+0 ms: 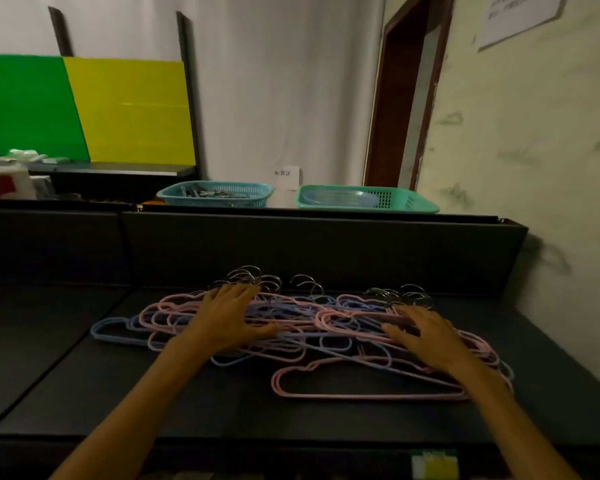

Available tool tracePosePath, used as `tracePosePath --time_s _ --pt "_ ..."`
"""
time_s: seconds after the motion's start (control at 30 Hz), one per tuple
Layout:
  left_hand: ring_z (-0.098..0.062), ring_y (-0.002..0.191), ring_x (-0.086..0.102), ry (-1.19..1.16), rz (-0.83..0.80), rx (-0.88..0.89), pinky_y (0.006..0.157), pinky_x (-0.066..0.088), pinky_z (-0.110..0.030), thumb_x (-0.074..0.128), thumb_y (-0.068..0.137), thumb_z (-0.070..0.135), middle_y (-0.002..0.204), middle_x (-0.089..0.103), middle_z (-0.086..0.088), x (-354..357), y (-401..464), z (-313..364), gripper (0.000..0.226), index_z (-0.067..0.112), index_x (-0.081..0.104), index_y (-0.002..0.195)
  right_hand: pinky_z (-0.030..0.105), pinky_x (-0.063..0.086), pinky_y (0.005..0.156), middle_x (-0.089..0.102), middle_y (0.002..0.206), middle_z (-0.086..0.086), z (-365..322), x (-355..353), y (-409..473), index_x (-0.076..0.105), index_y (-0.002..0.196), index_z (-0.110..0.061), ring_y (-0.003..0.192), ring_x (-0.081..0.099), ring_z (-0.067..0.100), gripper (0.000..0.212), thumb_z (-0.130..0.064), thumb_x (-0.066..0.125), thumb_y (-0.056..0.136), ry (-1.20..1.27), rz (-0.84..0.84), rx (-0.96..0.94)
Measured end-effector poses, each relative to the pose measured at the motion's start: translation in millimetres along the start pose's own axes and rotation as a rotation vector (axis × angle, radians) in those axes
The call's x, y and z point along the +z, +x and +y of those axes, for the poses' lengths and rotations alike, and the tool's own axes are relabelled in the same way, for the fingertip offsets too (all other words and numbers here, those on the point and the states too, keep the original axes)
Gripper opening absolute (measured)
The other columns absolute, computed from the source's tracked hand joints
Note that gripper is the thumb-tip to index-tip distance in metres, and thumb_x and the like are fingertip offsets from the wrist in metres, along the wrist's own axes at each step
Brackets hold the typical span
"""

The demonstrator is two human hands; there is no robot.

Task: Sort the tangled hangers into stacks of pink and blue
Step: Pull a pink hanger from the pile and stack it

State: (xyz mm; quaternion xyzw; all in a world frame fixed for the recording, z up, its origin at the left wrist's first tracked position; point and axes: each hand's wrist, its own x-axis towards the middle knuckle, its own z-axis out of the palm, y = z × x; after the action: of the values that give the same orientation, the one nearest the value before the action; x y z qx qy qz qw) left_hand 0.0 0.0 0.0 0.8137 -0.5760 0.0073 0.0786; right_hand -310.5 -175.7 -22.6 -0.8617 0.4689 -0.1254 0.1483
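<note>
Pink and blue hangers [302,327] lie in one tangled heap at the worktop's [66,386] centre, hooks toward twelve o'clock. No sorted stacks show, so judging by this, everything remains. Left hand [227,317] and right hand [426,337] rest on it, fingers spread flat, gripping nothing.

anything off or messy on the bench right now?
Only the pile of hangers itself: pink and blue are interlocked in one heap on the dark table, hooks bunched toward the back, no separate stacks yet. Left hand and right hand rest flat on it. Nothing looks broken or spilled.
</note>
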Motion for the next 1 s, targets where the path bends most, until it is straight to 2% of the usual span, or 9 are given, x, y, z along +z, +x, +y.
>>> tracePosePath --time_s 0.17,0.33,0.5,0.6,0.73,1.0 --pt "-0.02 0.142 0.018 0.05 0.07 -0.011 0.116 0.013 -0.048 0.0 0.043 0.101 0.156 0.02 0.002 10.6 -1.9 -3.4 0.129 0.029 0.022 0.147 0.043 0.028 0.11 0.032 0.149 0.001 10.2 -5.1 -1.7 0.029 0.143 -0.033 0.133 0.033 0.02 0.099 -0.091 0.036 0.063 0.036 -0.07 -0.038" --pt "-0.021 0.14 0.023 0.026 0.074 -0.03 0.116 0.012 -0.048 0.003 0.041 0.102 0.154 0.026 -0.001 6.8 3.3 -15.5 0.131 0.029 0.024 0.147 0.039 0.037 0.104 0.036 0.143 0.0 14.0 -11.6 -1.9 0.035 0.138 -0.035 0.126 0.037 0.017 0.11 -0.091 0.046 0.045 0.141 -0.095 -0.057" --pt "-0.022 0.138 0.028 0.005 0.04 -0.019 0.115 0.018 -0.046 0.004 0.042 0.102 0.152 0.03 -0.001 5.8 13.9 -24.1 0.129 0.029 0.025 0.147 0.036 0.04 0.101 0.038 0.138 -0.001 10.7 -7.1 -0.4 0.038 0.137 -0.032 0.119 0.039 0.014 0.097 -0.079 0.063 0.057 0.161 -0.058 -0.023" --pt "-0.022 0.137 0.028 0.027 0.057 -0.003 0.113 0.019 -0.047 0.02 0.058 0.096 0.152 0.029 -0.001 7.4 17.9 -24.3 0.111 0.029 0.027 0.146 0.033 0.039 0.099 0.038 0.13 -0.005 0.7 -5.0 -2.4 0.042 0.135 -0.03 0.113 0.037 0.009 0.101 -0.083 0.062 0.051 0.146 0.005 -0.025" --pt "-0.022 0.135 0.028 0.044 0.045 0.042 0.112 0.022 -0.046 0.033 0.065 0.087 0.15 0.031 -0.001 8.1 22.4 -26.7 0.101 0.027 0.026 0.146 0.032 0.039 0.099 0.041 0.132 -0.001 -17.7 3.9 -6.7 0.044 0.134 -0.027 0.112 0.037 0.007 0.093 -0.069 0.066 0.054 0.131 0.083 -0.031" --pt "-0.02 0.125 0.036 0.065 0.182 0.126 0.104 0.028 -0.04 0.035 0.065 0.088 0.138 0.042 0.0 7.4 20.8 -32.9 0.097 0.031 0.035 0.143 0.035 0.034 0.101 0.041 0.137 0.0 -22.9 15.5 -12.9 0.042 0.135 -0.028 0.124 0.036 0.014 0.094 -0.072 0.064 0.054 0.104 0.153 -0.021"
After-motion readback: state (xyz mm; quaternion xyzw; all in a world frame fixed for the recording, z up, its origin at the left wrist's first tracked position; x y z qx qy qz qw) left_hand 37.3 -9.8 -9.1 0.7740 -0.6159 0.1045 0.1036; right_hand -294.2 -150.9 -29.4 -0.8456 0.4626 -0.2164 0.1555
